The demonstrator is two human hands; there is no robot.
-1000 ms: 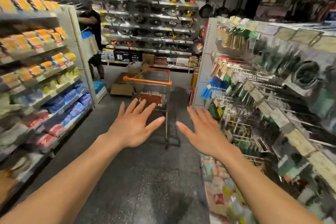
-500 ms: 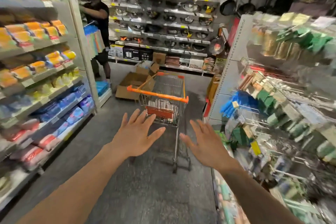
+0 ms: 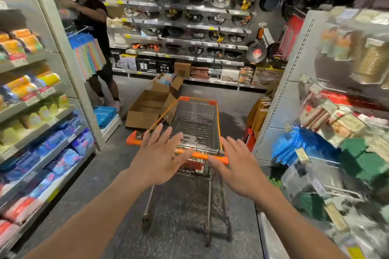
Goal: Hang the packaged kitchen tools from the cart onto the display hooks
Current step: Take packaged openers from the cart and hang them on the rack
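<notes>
A wire shopping cart (image 3: pixel 197 120) with an orange rim and orange handle bar (image 3: pixel 201 155) stands in the aisle straight ahead. My left hand (image 3: pixel 159 157) hovers with spread fingers over the left part of the handle. My right hand (image 3: pixel 236 166) is spread flat just above the handle's right end. Neither hand holds anything. What lies inside the basket is blurred; only something pale near its front shows. On the right stands a display rack (image 3: pixel 345 124) with hooks and hanging packaged goods, heavily blurred.
Shelves of packaged sponges and cloths (image 3: pixel 35 99) line the left. A person in dark clothes (image 3: pixel 94 33) stands at the far left shelf end. Open cardboard boxes (image 3: pixel 150 107) lie on the floor beyond the cart. Pans fill the back wall shelves (image 3: pixel 189 17).
The view has advanced down the aisle, so the cart is now much closer. Both open hands have reached its orange handle.
</notes>
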